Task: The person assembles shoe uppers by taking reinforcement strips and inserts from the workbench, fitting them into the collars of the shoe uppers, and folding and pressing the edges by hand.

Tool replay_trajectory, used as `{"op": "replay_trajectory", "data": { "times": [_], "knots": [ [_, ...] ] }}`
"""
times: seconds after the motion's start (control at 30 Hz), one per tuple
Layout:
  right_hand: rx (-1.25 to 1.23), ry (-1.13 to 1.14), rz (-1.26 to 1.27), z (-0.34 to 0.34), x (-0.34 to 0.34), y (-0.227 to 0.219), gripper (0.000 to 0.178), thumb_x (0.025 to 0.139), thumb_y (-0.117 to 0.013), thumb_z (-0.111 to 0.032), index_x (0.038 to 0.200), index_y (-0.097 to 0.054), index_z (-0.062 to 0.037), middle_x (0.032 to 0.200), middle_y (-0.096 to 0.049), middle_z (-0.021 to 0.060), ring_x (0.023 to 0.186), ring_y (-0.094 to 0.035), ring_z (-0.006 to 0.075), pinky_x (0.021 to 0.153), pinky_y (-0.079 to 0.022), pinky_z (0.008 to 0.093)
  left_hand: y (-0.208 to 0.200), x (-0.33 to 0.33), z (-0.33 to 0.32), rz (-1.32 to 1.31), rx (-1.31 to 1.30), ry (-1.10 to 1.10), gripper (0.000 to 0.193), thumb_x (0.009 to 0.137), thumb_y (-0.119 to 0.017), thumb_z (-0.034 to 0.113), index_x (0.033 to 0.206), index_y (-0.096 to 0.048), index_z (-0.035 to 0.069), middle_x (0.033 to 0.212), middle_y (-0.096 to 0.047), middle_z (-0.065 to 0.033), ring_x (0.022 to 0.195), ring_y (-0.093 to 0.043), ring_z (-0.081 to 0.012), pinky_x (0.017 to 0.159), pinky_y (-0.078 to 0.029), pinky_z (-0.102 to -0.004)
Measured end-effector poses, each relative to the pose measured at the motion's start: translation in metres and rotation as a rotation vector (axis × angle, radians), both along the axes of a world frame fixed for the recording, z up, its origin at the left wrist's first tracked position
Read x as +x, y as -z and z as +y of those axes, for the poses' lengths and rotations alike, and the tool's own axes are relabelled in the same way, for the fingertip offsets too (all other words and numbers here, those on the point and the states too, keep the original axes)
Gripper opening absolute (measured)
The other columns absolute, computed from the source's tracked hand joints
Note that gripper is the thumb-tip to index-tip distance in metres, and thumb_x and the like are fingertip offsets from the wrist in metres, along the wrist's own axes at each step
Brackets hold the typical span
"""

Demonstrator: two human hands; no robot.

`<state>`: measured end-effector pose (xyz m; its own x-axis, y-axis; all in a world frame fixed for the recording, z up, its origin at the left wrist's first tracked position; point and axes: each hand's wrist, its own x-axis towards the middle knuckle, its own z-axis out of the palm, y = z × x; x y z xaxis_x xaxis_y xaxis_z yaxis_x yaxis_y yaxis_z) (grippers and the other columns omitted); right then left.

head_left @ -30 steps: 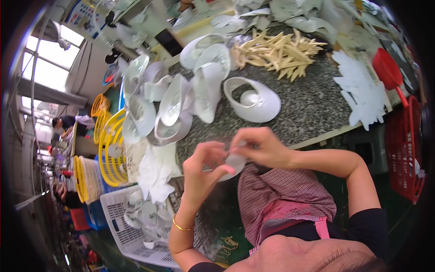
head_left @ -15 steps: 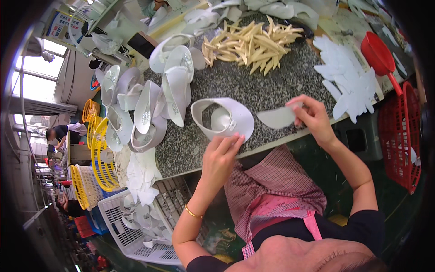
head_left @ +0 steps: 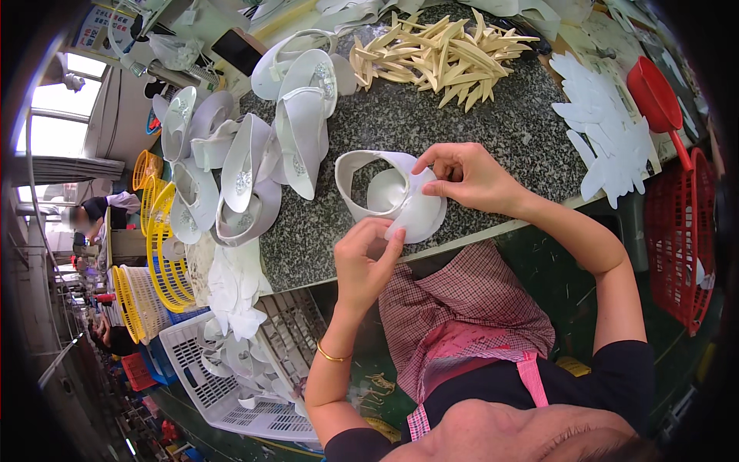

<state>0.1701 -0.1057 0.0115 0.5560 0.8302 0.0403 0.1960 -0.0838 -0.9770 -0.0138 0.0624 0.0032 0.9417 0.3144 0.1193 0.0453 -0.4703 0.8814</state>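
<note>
The left hand and right hand pinch a thin, curved white sheet between them, partly hiding the white shoe upper beneath. Left of the hands, a white plastic basket holds indistinct, jumbled white pieces; rightward, slats mostly hide the contents of a red plastic basket.

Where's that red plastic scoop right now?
In the head view, the red plastic scoop lies at the right, just right of the spread of flat, pale white pieces, its handle pointing down toward the red plastic lattice basket.
</note>
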Motion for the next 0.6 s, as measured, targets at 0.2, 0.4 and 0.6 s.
{"op": "replay_trajectory", "data": {
  "times": [0.2, 0.4, 0.6],
  "knots": [
    [-0.071, 0.023, -0.053, 0.001, 0.000, 0.000, 0.023, 0.082, -0.077, -0.007, 0.102, -0.069, -0.0017, 0.067, -0.066, 0.0037, 0.062, -0.061, 0.0086, 0.061, -0.050, 0.0263, 0.001, 0.001, -0.002, -0.029, 0.029, 0.010, 0.013, 0.090, -0.072, 0.004, 0.084, -0.068, -0.007, 0.094, -0.068, -0.0082, 0.078, -0.066, -0.0090, 0.069, -0.056, -0.0225],
    [-0.090, 0.039, -0.088, 0.001, 0.000, 0.004, 0.022, 0.081, -0.078, -0.009, 0.101, -0.069, -0.0028, 0.066, -0.066, 0.0042, 0.061, -0.062, 0.0096, 0.061, -0.051, 0.0273, -0.001, 0.002, -0.004, 0.007, 0.033, -0.017, 0.013, 0.088, -0.073, 0.004, 0.083, -0.069, -0.007, 0.094, -0.068, -0.0082, 0.075, -0.066, -0.0090, 0.067, -0.056, -0.0227],
    [-0.071, 0.026, -0.216, 0.000, -0.006, 0.005, 0.024, 0.080, -0.077, -0.007, 0.102, -0.066, -0.0035, 0.069, -0.062, 0.0045, 0.063, -0.063, 0.0144, 0.062, -0.052, 0.0311, -0.004, 0.007, -0.011, -0.052, 0.097, -0.047, 0.016, 0.085, -0.075, 0.004, 0.079, -0.066, -0.007, 0.086, -0.067, -0.0081, 0.068, -0.064, -0.0086, 0.061, -0.054, -0.0232]
  ]
}}
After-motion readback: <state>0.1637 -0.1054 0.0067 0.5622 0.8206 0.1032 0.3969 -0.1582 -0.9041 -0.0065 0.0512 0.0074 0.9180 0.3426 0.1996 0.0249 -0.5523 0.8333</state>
